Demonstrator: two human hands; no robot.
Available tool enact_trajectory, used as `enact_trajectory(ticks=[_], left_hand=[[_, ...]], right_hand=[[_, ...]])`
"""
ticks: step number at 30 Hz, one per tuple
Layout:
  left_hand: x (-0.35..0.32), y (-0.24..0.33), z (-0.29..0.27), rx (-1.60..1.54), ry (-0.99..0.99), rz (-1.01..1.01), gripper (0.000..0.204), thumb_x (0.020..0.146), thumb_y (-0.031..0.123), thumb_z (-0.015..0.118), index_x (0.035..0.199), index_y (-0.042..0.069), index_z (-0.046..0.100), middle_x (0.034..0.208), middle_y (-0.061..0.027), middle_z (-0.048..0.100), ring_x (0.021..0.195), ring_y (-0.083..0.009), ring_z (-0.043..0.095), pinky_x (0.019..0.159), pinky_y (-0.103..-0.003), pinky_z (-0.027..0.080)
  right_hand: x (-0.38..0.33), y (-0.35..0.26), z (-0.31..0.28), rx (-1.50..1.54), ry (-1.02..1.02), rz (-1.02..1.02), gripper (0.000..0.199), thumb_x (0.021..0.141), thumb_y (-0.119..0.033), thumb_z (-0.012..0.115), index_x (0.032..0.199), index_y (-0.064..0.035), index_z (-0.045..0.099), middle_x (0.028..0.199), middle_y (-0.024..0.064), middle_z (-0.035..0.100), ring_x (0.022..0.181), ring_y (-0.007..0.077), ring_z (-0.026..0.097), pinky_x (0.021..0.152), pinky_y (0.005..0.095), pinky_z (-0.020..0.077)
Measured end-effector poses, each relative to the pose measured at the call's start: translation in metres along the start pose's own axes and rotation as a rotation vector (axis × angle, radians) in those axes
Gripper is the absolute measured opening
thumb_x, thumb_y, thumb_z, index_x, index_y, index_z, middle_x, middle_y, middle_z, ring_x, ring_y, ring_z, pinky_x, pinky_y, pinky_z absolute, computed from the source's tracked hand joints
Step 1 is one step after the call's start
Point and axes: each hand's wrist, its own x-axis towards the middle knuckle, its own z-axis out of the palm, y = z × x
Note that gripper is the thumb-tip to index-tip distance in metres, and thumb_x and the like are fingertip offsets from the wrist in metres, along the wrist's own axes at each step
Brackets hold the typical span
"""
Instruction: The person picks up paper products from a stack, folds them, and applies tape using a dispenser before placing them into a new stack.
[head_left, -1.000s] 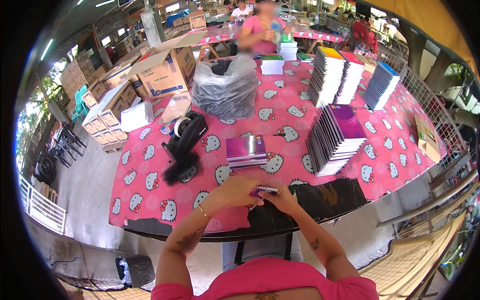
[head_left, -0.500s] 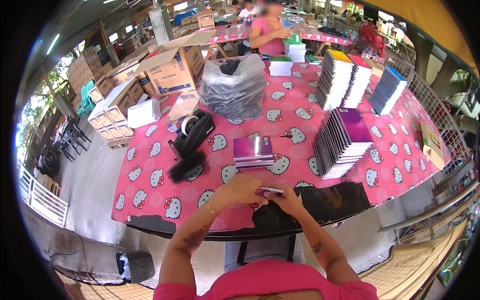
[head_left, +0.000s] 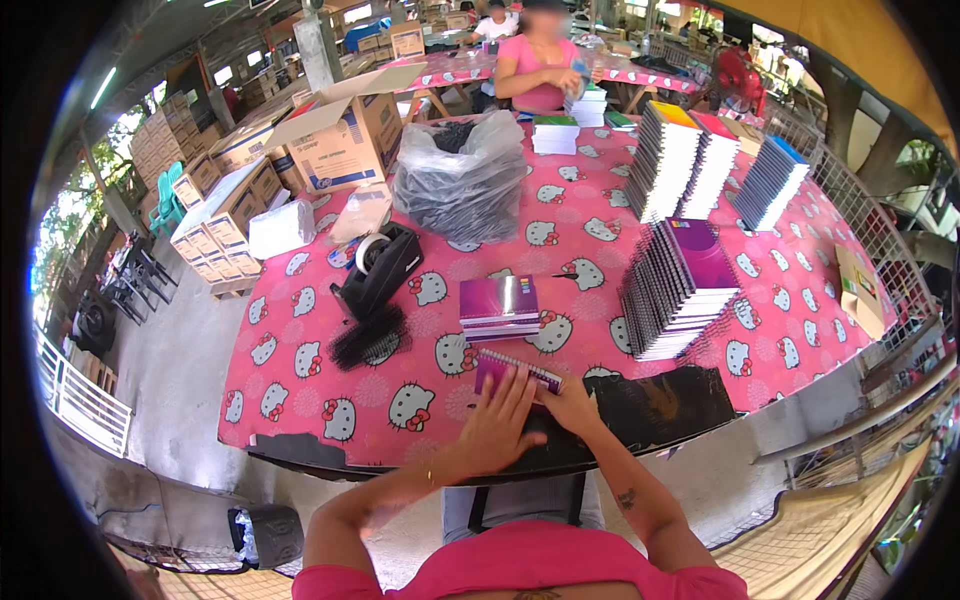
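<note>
A person at a pink counter [head_left: 290,432] had both bare hands on a small purple notebook [head_left: 492,366], which lay near the counter's close edge with its white spiral along the far side. Taking the notebook as the centre of a clock, a low stack [head_left: 499,310] of purple books stood just beyond it at 12 o'clock, and a tall stack [head_left: 684,290] of purple spiral books at 2. At 10 o'clock lay a tangle of black coils [head_left: 368,338], with a tape dispenser [head_left: 378,275] beyond.

The left hand [head_left: 500,424] came from 6 o'clock, its fingers straight and slightly spread across the cover, pressing rather than gripping. The right hand [head_left: 570,404], from 4 o'clock, had its fingers curled closed on the spiral's right end; their undersides were hidden.

The step in hand seemed to be settling the pages and finishing that end of the spiral. The next move appeared to call for a steady left palm and a fine pinch from the right.

Half a second earlier the left hand was bunched around the notebook, showing only a sliver of purple; now it had opened flat, and more cover showed. The stacks stood unchanged.
</note>
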Motion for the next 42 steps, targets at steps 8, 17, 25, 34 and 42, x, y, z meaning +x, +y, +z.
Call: enact_trajectory(ticks=[8,17,25,34,42], left_hand=[[0.026,0.0,-0.015,0.117,-0.049,0.024,0.084,0.096,0.057,0.05,0.15,-0.006,0.035,0.158,-0.0274,0.03,0.149,-0.0423,0.026,0.118,-0.064,0.014],[0.039,-0.011,-0.016,0.032,0.114,-0.003,0.058,0.099,0.041,0.055,0.143,0.004,0.049,0.149,-0.0151,0.048,0.143,-0.0333,0.039,0.119,-0.063,0.012],[0.045,-0.013,-0.008,-0.163,0.228,0.062,0.028,0.094,0.026,0.067,0.118,0.012,0.064,0.105,-0.0042,0.066,0.1,-0.0224,0.066,0.119,-0.066,0.013],[0.043,-0.014,-0.012,-0.145,0.224,0.029,0.02,0.09,0.018,0.071,0.107,0.011,0.066,0.09,-0.0032,0.064,0.088,-0.0236,0.065,0.12,-0.061,0.019],[0.045,-0.012,-0.011,-0.163,0.266,0.051,0.027,0.083,0.017,0.075,0.107,0.009,0.064,0.09,-0.0059,0.063,0.09,-0.0266,0.064,0.112,-0.053,0.035]], right_hand=[[0.008,0.008,-0.004,0.057,0.005,-0.096,0.032,0.091,0.0,0.064,0.123,0.0004,0.066,0.105,0.0067,0.072,0.098,0.0135,0.065,0.087,0.0293,0.052],[0.002,-0.003,-0.006,-0.09,-0.045,-0.134,0.036,0.086,-0.003,0.069,0.121,0.0001,0.065,0.109,0.015,0.072,0.099,0.0232,0.069,0.085,0.0343,0.0532],[-0.003,-0.022,-0.029,-0.29,-0.111,-0.268,0.039,0.083,-0.007,0.074,0.121,-0.0009,0.066,0.113,0.0176,0.07,0.102,0.0339,0.068,0.088,0.0368,0.053],[-0.014,-0.058,-0.058,-0.058,-0.079,0.018,0.025,0.091,-0.007,0.071,0.114,0.002,0.071,0.107,0.0134,0.074,0.097,0.0158,0.07,0.085,0.0304,0.055],[0.007,-0.057,-0.071,0.0,-0.247,-0.116,0.016,0.091,-0.006,0.071,0.105,0.003,0.072,0.09,0.0067,0.072,0.087,0.0093,0.067,0.078,0.0259,0.0544]])
